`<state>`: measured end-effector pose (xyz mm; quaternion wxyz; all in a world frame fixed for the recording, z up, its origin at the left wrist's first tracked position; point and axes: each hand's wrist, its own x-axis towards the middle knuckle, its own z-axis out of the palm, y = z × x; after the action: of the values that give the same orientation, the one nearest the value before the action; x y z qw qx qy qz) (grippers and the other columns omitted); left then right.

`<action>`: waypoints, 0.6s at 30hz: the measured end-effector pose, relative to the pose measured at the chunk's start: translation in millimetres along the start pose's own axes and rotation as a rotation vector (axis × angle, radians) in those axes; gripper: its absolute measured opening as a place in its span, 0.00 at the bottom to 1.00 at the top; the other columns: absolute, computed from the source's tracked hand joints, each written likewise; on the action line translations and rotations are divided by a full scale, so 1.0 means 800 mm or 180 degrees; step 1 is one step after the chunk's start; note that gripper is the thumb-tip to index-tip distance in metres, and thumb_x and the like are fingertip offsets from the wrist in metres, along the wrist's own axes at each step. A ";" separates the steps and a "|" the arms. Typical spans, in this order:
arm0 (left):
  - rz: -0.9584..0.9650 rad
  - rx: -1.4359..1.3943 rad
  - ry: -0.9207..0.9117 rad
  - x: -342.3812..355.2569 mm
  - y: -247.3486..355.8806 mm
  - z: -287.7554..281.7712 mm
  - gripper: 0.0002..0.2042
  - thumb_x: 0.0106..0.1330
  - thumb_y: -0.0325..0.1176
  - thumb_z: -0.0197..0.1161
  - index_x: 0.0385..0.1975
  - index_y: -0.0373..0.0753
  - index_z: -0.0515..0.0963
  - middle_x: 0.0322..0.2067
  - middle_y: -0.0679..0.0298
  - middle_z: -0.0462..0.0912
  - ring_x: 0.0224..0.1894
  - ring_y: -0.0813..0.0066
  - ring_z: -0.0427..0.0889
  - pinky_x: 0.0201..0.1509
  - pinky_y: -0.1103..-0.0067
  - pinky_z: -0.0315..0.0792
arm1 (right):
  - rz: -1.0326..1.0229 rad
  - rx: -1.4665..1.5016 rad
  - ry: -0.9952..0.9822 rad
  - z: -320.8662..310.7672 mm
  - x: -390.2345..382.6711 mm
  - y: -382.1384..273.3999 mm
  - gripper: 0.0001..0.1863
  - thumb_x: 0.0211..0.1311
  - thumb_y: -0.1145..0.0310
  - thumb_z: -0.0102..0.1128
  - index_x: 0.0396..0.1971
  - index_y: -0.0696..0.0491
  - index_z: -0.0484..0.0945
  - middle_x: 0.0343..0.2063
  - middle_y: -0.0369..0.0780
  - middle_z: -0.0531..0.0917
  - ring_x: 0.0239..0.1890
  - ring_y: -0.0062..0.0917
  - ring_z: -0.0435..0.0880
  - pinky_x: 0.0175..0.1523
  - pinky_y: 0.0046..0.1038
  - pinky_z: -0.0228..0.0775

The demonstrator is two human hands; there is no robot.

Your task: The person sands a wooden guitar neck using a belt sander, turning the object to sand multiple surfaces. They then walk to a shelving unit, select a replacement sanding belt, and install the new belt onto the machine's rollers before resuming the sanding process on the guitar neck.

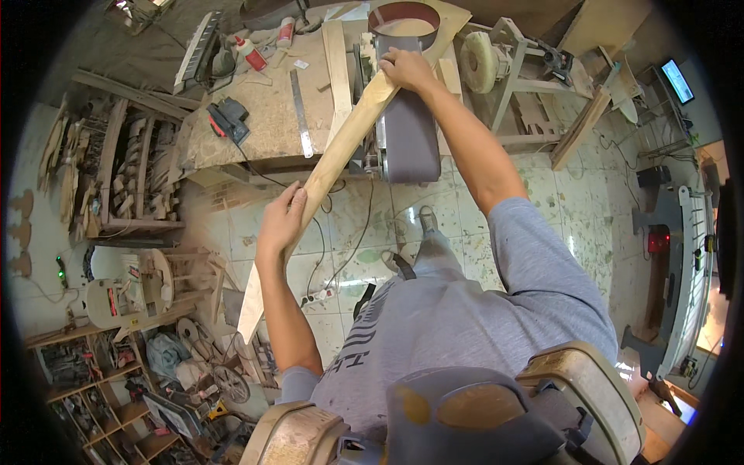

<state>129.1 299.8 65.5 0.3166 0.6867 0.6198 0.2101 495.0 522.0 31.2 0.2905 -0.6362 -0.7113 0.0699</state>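
Note:
A long, pale wooden board (341, 151) slants from the lower left up to a belt sander (412, 143) with a wide grey-brown belt. My left hand (280, 223) grips the board along its lower half, fingers wrapped over the edge. Up at the far end, my right hand (407, 70) is closed on the board above the belt. That end crosses the sander's left edge; whether the wood touches the belt I cannot tell. The board's near end hangs free beside my left forearm.
A dusty workbench (263, 124) holds a metal ruler (301, 112), a black power tool (228, 120) and a red-and-white glue bottle (249, 53). A round buffing wheel (479, 62) stands right of the sander. Cables and a power strip (318, 296) lie on the tiled floor. Wood scraps fill a rack (112, 167) at left.

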 end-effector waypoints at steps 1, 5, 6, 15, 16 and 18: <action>0.0041 -0.0025 0.0029 0.005 -0.005 0.000 0.25 0.73 0.49 0.51 0.57 0.34 0.76 0.47 0.41 0.83 0.52 0.47 0.82 0.56 0.67 0.72 | 0.0030 0.0021 0.0012 0.002 0.002 0.004 0.19 0.64 0.54 0.54 0.45 0.48 0.85 0.44 0.46 0.86 0.49 0.46 0.83 0.57 0.43 0.73; -0.0534 0.0291 -0.0606 0.031 0.014 -0.009 0.30 0.74 0.54 0.46 0.53 0.29 0.77 0.48 0.38 0.81 0.56 0.44 0.79 0.59 0.66 0.70 | 0.0128 0.0106 0.0050 -0.004 -0.003 0.021 0.20 0.65 0.54 0.53 0.47 0.49 0.85 0.50 0.46 0.83 0.52 0.45 0.81 0.58 0.42 0.72; -0.0548 0.0387 -0.0624 0.032 0.024 -0.004 0.31 0.74 0.56 0.44 0.52 0.28 0.77 0.48 0.38 0.81 0.56 0.43 0.78 0.60 0.66 0.70 | 0.0136 0.0128 0.0053 -0.006 -0.007 0.027 0.20 0.65 0.54 0.52 0.47 0.49 0.85 0.52 0.46 0.82 0.52 0.45 0.81 0.59 0.42 0.72; -0.0252 0.0707 -0.0820 0.129 0.023 0.067 0.38 0.72 0.62 0.35 0.70 0.36 0.59 0.70 0.43 0.57 0.75 0.49 0.52 0.76 0.62 0.48 | -0.0202 -0.0062 0.0659 -0.056 -0.019 0.111 0.19 0.68 0.54 0.49 0.45 0.46 0.85 0.50 0.45 0.82 0.51 0.45 0.81 0.57 0.43 0.72; -0.0014 0.0902 -0.0665 0.143 0.025 0.075 0.38 0.72 0.61 0.35 0.73 0.38 0.55 0.73 0.45 0.52 0.77 0.50 0.48 0.77 0.61 0.44 | -0.0111 -0.0107 0.0664 -0.060 -0.015 0.133 0.19 0.68 0.54 0.48 0.45 0.47 0.85 0.48 0.45 0.83 0.50 0.45 0.81 0.56 0.43 0.72; 0.0103 0.1059 -0.0699 0.172 0.047 0.095 0.38 0.72 0.61 0.36 0.75 0.43 0.48 0.75 0.49 0.44 0.78 0.49 0.40 0.77 0.57 0.39 | 0.0078 -0.0203 0.0664 -0.067 -0.007 0.187 0.20 0.68 0.53 0.48 0.44 0.48 0.85 0.46 0.45 0.83 0.50 0.45 0.81 0.55 0.43 0.72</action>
<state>228.1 420.6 23.2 0.2610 0.7582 0.5965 0.0338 651.4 529.5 3.5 0.3416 -0.6575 -0.6713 -0.0158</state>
